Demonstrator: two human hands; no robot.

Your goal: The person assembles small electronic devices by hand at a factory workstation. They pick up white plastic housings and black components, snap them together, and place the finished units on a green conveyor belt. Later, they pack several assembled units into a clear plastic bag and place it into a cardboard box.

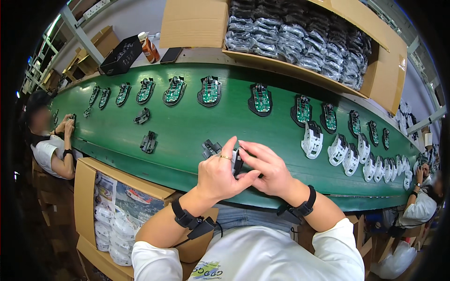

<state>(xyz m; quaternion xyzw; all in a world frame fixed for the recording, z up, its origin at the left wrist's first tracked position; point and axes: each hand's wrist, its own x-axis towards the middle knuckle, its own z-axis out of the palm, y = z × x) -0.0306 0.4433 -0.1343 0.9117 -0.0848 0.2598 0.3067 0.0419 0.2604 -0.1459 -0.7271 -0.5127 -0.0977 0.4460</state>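
My left hand [216,173] and my right hand [268,169] meet over the near edge of the green belt. Between their fingertips they grip a small white-and-black mouse shell [237,161], mostly hidden by the fingers. A ring is on my left hand. Just beyond that hand lies a dark grey plastic part [212,148], partly covered by it. Two similar dark parts, one nearer [148,142] and one farther [141,116], rest on the belt to the left. White mouse shells [311,140] stand in a row at the right.
Black mouse bases with green circuit boards [260,99] line the belt [187,129]. Behind it, a large carton [300,68] holds bagged items. Another carton [85,196] with white shells stands at front left. A black bin [121,56], bottle [148,48] and phone [171,55] sit behind. Co-workers flank the belt.
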